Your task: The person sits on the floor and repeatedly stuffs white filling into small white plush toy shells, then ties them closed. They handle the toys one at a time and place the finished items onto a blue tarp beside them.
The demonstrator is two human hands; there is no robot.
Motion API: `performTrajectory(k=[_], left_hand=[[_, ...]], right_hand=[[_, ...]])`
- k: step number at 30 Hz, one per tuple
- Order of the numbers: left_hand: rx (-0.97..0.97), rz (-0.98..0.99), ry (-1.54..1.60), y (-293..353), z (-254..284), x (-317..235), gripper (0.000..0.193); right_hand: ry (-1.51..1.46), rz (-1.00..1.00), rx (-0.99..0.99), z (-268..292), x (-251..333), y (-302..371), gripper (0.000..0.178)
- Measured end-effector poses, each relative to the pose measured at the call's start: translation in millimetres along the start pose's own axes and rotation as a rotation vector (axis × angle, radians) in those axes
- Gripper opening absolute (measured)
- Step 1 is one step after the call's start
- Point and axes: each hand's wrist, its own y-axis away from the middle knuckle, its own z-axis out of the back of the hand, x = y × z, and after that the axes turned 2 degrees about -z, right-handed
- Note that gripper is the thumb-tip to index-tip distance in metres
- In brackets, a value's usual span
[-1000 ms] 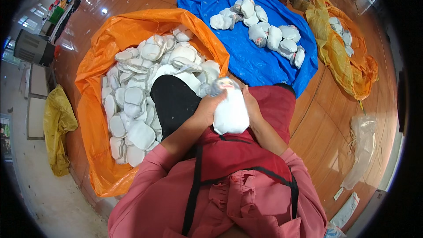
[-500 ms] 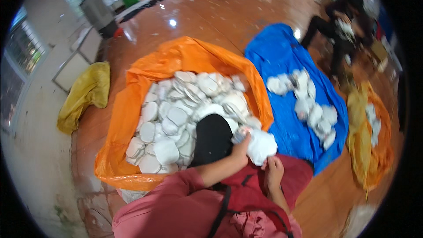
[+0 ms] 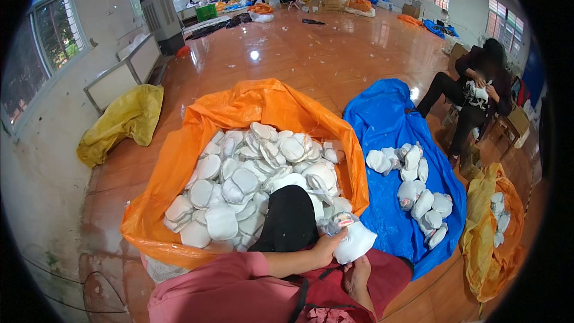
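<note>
Above my lap is a plush toy [image 3: 359, 240] with a plump white body and a small grey end bearing a reddish patch. My left hand [image 3: 326, 247] is closed on its left side, thumb on top. At its lower edge, the fingers of my right hand [image 3: 357, 274] are pinched together against the white fabric. Left of my black-covered knee, flat rounded white fabric pieces [image 3: 242, 179] fill an open orange sack [image 3: 156, 188]. To the right, several similar stuffed white toys [image 3: 423, 204] with grey parts lie on a blue sack [image 3: 382, 113].
At the far right, a yellow-and-orange sack [image 3: 476, 248] holds a few white pieces. Beyond it a seated person [image 3: 478, 93] handles a white item. A yellow sack [image 3: 128, 116] lies by the left wall, near a grey air cooler [image 3: 161, 21]. More people and piles are at the back.
The view has tilted up, bringing in the far wall and windows. The toy's grey end with the reddish patch shows more plainly. My right hand has moved from its right corner to beneath it.
</note>
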Motion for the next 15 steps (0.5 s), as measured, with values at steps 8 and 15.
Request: performTrajectory(k=[8,15], left_hand=[[0.058,0.067,-0.114,-1,9,7,0.038],[0.045,-0.024,-0.114,9,6,6,0.039]], right_hand=[[-0.019,0.048,0.16,-2,-1,4,0.03],[0.015,0.03,0.211,13,-6,-4,0.041]])
